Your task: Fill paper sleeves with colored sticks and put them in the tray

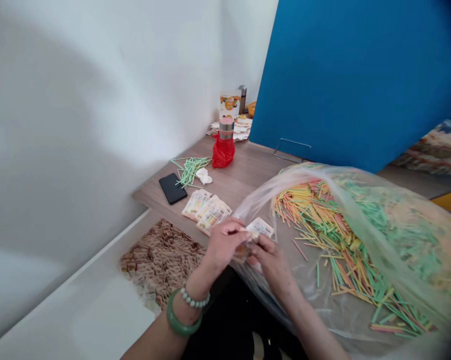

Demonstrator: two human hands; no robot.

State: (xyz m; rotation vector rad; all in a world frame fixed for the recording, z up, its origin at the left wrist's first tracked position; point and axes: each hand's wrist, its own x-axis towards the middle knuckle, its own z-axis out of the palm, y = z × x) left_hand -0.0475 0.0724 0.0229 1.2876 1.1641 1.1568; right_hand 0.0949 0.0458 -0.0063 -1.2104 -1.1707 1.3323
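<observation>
My left hand (225, 240), with a beaded bracelet and a green bangle on its wrist, is closed on a small clear, printed packet (242, 251). My right hand (272, 257) pinches the same packet from the other side, so the two hands meet at its top edge. The fingers partly hide the packet, and its contents cannot be made out. Just behind the hands lies another printed packet (261, 227). To their right, a large clear plastic bag (334, 175) spreads open with many thin green, yellow and pink sticks (338, 235) in it.
Left of the bag lie several printed packets (212, 212), a black phone (172, 188), green sticks (191, 169) and a crumpled tissue (203, 175). Behind them stands a flask in a red bag (223, 152). A blue board (338, 80) leans at the back; a brown furry cushion (161, 260) lies below.
</observation>
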